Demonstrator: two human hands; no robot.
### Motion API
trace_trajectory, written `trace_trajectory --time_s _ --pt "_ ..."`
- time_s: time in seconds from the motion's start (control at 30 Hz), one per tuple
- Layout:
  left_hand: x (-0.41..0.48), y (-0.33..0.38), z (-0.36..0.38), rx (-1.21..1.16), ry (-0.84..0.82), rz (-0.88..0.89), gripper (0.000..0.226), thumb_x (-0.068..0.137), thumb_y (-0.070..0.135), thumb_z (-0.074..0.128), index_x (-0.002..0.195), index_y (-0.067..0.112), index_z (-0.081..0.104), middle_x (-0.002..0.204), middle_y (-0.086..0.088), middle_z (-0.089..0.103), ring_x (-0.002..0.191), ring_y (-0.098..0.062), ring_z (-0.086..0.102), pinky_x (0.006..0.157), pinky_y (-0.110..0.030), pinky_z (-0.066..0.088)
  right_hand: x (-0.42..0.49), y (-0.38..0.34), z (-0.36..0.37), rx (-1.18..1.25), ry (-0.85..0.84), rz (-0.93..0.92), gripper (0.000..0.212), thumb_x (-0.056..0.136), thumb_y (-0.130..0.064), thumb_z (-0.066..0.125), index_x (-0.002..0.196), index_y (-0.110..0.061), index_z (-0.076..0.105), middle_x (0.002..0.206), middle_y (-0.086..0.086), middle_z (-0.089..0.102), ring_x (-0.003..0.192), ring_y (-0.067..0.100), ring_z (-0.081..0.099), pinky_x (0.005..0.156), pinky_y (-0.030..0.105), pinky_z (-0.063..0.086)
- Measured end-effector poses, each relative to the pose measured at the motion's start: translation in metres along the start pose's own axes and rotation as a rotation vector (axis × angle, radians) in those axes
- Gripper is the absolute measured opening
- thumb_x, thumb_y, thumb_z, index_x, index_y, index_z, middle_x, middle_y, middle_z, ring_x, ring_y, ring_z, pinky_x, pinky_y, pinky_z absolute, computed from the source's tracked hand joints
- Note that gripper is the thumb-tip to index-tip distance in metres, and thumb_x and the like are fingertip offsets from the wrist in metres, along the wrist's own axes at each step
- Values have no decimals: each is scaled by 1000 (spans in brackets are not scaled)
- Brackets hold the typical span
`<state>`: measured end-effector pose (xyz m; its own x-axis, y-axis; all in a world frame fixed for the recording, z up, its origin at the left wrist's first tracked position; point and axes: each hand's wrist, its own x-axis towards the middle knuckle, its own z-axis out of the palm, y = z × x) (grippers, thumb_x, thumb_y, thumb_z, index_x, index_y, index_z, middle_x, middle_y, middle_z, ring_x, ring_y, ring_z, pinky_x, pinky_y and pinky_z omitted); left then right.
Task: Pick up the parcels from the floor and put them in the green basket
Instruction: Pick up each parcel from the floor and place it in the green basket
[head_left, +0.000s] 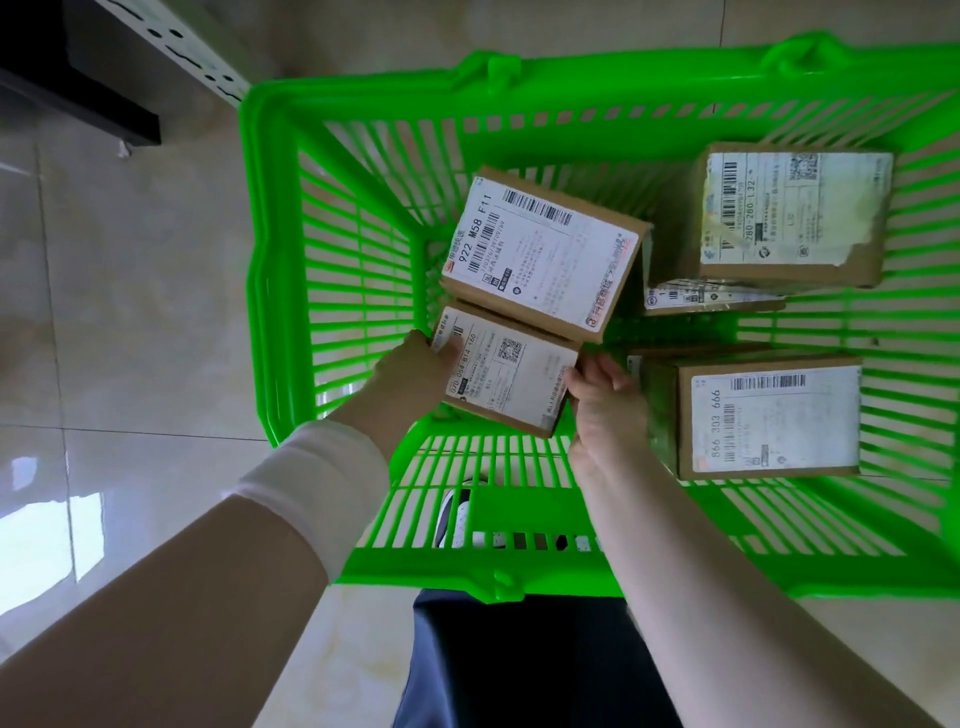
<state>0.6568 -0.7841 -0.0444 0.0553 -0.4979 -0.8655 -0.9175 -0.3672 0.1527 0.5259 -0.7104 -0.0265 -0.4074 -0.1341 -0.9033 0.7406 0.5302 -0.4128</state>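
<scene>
Ends of the small brown cardboard parcel (511, 374) sit clasped in our left hand (415, 366) and right hand (605, 402); likely to lower it level into the green plastic basket (270, 260).

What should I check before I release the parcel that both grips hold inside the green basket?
1. Left grip on the held parcel, left edge: ok.
2. Right grip on its right edge: ok.
3. Held parcel inside the green basket rim: ok.
4. Free basket floor under the held parcel: cannot tell, hidden.
5. Gap to the 922 parcel: not ok, edges appear to touch.
6. Gap to the 866 parcel: ok, right grip fits between.
</scene>
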Motion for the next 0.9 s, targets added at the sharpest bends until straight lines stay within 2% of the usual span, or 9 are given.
trace_trajectory --time_s 0.13,0.27,0.37,0.53,0.63,0.7,0.8,0.87,0.9 --pt "0 1 23 -200 -79 -30 49 95 39 37 127 2 43 121 -18 59 102 -35 59 80 -36 50 8 -8 -3 -193 27 -41 54 89 4 51 139 -12 39 140 5 50 126 19 50 101 30 39" --pt "-1 5 48 -240 -144 -35 49 96 37 37 126 0 45 119 -20 61 86 -33 59 59 -26 41 16 -9 -9 -382 51 -131 56 90 3 50 142 -16 37 137 4 53 122 21 53 98 30 43" --pt "0 4 59 -242 -145 -69 49 96 38 37 127 0 41 120 -20 59 101 -37 61 69 -30 44 23 -6 -14 -512 35 -170 57 91 -3 49 144 -21 34 136 3 53 122 22 52 100 32 42" --pt "-3 -1 66 -238 -135 -88 50 95 38 39 130 2 38 124 -17 56 108 -34 58 78 -31 44 31 3 -15 -753 -23 -213 64 92 -14 52 148 -21 22 145 8 43 129 27 46 107 42 39" --pt "-3 -3 67 -256 -156 -90 50 95 39 41 131 4 37 123 -16 58 107 -34 60 79 -32 46 30 5 -17 -948 -27 -311 65 91 -14 52 148 -14 21 152 8 30 138 25 33 113 39 31" --pt "-3 -2 66 -303 -170 -93 51 94 38 43 132 6 36 124 -17 59 106 -33 61 86 -36 49 25 5 -18 -1057 13 -426 62 90 -11 53 146 -10 27 151 11 31 140 25 29 113 36 29" --pt "-3 1 64 -316 -187 -83 51 94 37 43 134 7 35 125 -18 59 108 -33 61 88 -38 49 11 10 -16 -961 96 -575 56 87 -4 54 141 -9 38 146 13 38 136 26 35 113 35 29" --pt "-4 7 60 -289 -160 -73 51 95 36 41 136 6 34 129 -18 56 112 -33 58 88 -34 47 6 16 -15 -826 133 -603 52 85 0 54 136 -8 45 134 15 49 125 27 48 104 32 39" --pt "-4 10 57 -292 -117 -81 51 95 36 40 137 6 33 132 -18 54 115 -33 56 89 -34 45 4 18 -14 -749 130 -572 49 86 1 53 134 -6 47 129 15 53 119 25 54 96 25 43"
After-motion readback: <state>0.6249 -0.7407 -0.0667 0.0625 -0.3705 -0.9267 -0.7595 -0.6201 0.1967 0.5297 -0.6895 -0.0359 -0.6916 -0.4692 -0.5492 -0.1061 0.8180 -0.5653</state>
